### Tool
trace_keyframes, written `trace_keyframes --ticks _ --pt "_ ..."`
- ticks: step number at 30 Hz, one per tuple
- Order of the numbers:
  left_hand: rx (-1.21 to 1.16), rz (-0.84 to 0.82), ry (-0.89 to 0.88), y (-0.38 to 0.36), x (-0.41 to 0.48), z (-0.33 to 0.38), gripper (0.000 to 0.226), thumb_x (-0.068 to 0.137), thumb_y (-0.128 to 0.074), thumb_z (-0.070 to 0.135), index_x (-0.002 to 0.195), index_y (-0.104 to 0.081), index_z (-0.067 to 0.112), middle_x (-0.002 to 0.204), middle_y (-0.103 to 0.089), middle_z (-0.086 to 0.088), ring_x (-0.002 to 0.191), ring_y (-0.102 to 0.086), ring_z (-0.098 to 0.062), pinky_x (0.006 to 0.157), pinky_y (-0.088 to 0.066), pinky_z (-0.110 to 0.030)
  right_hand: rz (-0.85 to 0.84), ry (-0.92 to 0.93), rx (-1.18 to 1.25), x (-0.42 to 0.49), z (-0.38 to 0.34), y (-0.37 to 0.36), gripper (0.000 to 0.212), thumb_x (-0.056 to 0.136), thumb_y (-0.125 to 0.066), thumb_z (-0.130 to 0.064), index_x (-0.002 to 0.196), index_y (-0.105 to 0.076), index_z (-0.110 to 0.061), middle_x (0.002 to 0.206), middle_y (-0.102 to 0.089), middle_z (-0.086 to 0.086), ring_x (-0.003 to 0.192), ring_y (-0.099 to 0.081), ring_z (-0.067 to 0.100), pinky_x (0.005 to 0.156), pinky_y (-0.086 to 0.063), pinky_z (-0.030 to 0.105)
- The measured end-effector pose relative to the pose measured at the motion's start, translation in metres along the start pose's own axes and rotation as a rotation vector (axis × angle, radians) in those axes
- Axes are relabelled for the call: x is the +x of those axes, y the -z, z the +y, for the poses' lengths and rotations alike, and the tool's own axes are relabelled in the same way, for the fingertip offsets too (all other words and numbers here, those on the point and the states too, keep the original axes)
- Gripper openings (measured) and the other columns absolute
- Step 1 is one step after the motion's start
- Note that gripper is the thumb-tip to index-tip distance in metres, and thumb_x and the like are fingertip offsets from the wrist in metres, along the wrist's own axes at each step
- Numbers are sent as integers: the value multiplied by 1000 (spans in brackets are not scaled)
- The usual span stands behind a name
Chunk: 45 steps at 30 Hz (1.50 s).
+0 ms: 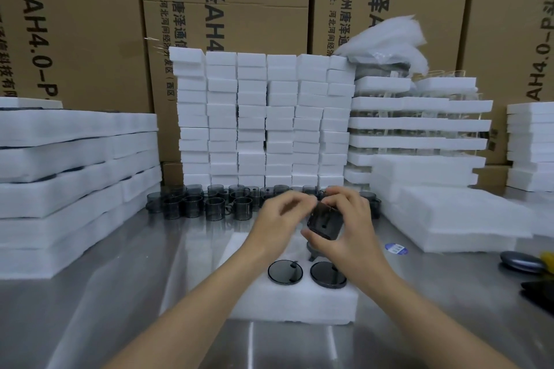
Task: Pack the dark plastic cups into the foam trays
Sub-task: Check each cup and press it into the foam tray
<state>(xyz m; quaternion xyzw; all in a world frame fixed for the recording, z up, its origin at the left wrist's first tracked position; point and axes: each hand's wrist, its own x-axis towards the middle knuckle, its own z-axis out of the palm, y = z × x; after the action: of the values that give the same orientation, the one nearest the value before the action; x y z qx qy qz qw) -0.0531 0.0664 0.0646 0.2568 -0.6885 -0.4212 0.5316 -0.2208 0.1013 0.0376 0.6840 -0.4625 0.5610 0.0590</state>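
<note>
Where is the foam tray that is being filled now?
In the head view, the foam tray lies centre on the steel table, nearer than the loose dark cups.

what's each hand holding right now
left hand: blurred, fingers at the cup, grip cannot be told
right hand: holds the cup

Across the whole upper frame, a wall of stacked brown cardboard boxes (pixel 90 24) printed with dark lettering and logos. Across the lower frame, a brushed steel table (pixel 120 293) dully reflecting soft, even light.
</note>
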Motion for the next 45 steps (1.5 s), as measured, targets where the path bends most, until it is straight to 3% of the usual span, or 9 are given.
trace_keyframes --ticks 3,6,10,13,15,20,28,37,45 --pt "164 -37 -31 -9 -5 -10 47 74 -84 56 112 -70 34 109 -74 12 104 -69 -3 92 -55 -19 -5 -16 53 0 -1 0 55 63 -96 -7 103 -65 -29 130 -56 -16 125 -41 -3 104 -38 18" --pt "271 -32 -54 -6 -6 -10 57 71 -88 54 122 -64 45 117 -69 18 107 -66 0 88 -53 -13 -48 -15 66 0 -2 0 56 61 -91 2 108 -70 -21 131 -58 -12 125 -42 -3 105 -40 22" --pt "266 -77 -7 10 6 0 51 80 -94 27 125 -70 33 118 -77 7 110 -73 -12 95 -59 -29 -107 25 109 -2 -9 2 50 74 -92 -24 118 -68 -29 129 -60 -14 127 -48 6 103 -39 17" --pt "202 -178 82 38 12 11 48 85 -92 20 126 -72 33 115 -80 4 100 -77 -8 79 -58 -17 -133 -4 148 -3 -10 6 49 86 -77 -44 131 -58 -40 129 -57 -24 130 -48 7 105 -37 14" --pt "242 -194 121 56 14 16 47 85 -92 23 126 -73 36 117 -80 7 98 -77 -5 76 -57 -18 -176 -41 163 -4 -6 7 48 91 -69 -41 137 -55 -39 131 -55 -26 135 -46 6 108 -35 16" --pt "371 -271 218 90 18 11 54 84 -92 14 131 -74 31 120 -80 13 112 -76 -12 101 -58 -31 -204 -112 143 -3 4 8 38 103 -66 -35 140 -54 -35 134 -54 -30 136 -44 -1 109 -33 16" --pt "481 -388 218 90 17 5 54 80 -93 12 127 -76 34 111 -78 19 104 -74 -5 86 -56 -16 -215 -162 108 -2 10 6 35 103 -65 -39 137 -57 -34 132 -57 -26 130 -47 -3 107 -38 22" --pt "525 -464 303 112 13 27 52 83 -89 8 127 -77 35 121 -76 7 120 -69 -25 107 -55 -41 -257 -170 74 -1 12 5 32 103 -64 -41 133 -59 -33 125 -60 -22 121 -53 3 97 -47 29" --pt "530 -636 372 140 5 45 52 80 -89 15 127 -78 36 124 -76 6 120 -70 -21 98 -55 -27 -273 -185 86 -1 15 3 29 103 -64 -40 131 -60 -34 121 -61 -21 119 -54 2 94 -47 28"
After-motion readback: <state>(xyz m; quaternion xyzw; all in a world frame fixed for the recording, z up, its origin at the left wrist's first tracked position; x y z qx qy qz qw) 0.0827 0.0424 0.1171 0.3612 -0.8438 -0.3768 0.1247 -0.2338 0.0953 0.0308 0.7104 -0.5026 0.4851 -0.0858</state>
